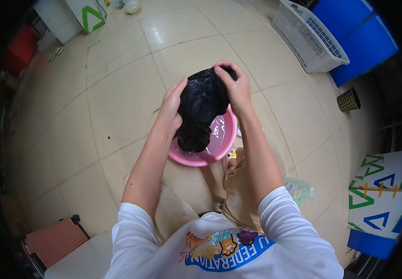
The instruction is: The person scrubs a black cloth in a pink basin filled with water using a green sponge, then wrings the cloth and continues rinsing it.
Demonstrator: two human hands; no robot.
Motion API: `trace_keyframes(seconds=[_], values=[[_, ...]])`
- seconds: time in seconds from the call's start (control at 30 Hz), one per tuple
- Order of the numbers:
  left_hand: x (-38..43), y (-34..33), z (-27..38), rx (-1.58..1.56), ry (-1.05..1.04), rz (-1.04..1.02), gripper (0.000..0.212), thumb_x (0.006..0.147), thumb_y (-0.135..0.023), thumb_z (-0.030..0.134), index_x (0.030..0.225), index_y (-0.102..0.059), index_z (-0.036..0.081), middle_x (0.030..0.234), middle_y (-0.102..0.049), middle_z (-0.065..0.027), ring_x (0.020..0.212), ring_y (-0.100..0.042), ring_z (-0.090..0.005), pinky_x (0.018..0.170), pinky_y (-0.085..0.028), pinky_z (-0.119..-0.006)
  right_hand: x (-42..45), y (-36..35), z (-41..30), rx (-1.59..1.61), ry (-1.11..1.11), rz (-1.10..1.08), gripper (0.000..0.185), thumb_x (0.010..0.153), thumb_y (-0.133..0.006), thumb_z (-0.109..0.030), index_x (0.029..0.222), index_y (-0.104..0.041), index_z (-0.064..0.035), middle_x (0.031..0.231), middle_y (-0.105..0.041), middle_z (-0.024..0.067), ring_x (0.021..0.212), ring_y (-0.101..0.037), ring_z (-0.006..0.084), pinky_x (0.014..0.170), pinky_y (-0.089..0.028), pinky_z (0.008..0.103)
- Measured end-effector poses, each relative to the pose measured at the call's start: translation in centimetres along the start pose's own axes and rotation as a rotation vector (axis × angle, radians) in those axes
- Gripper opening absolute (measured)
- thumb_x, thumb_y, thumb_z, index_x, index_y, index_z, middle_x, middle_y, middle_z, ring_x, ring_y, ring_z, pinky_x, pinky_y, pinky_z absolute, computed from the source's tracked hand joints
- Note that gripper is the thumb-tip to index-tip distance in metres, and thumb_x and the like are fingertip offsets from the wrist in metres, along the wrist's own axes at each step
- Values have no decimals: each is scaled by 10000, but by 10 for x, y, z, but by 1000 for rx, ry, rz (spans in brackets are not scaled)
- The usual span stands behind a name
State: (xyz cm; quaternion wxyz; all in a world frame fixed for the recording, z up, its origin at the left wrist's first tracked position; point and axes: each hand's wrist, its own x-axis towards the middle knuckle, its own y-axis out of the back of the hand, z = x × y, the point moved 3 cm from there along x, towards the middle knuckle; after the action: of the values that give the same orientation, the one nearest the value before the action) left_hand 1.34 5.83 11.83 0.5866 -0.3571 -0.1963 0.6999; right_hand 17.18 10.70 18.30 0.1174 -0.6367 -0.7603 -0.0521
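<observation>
A wet black cloth [204, 96] is spread between my two hands, above a pink plastic basin [201, 164] on the floor. My left hand [171, 104] grips its left edge, the thumb side turned inward. At the upper right edge, my right hand [235, 82] pinches it between thumb and fingers. Pale suds streak the cloth's surface. Its lower end hangs bunched over the basin; I cannot tell whether it touches the water [218, 129]. The cloth hides the far left part of the basin.
Beige floor tiles [124, 94] surround the basin. A white plastic crate [309, 38] stands by blue boxes [358, 28] at upper right, with a patterned bin [348, 100] below. A clear plastic bag [298, 190] lies near my right elbow. Printed cartons [378, 195] stand at right.
</observation>
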Motion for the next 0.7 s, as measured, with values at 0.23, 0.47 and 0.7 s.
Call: trace_keyframes(seconds=[0.23,0.47,0.7], values=[[-2,-3,-19,-65,-2,64,246,935,-555,308,973,-651,85,841,-675,-40,727,-643,-157,696,-530,-307,-36,-58,23,-611,212,185,168,844,-613,-174,920,-601,-24,842,-657,219,754,-628,428,655,-496,466],[18,44,-19,-77,118,3,200,923,-541,217,905,-645,47,827,-647,-44,686,-600,-158,632,-488,-305,-88,-92,-8,-636,444,-22,139,843,-636,-133,849,-579,-7,708,-606,203,653,-627,356,608,-484,390],[-5,-10,-26,-22,-5,-20,229,938,-514,234,953,-647,49,894,-681,-63,775,-656,-166,712,-540,-313,-8,-32,48,-494,86,389,202,865,-605,-218,877,-590,-17,748,-634,232,719,-625,438,633,-479,480]])
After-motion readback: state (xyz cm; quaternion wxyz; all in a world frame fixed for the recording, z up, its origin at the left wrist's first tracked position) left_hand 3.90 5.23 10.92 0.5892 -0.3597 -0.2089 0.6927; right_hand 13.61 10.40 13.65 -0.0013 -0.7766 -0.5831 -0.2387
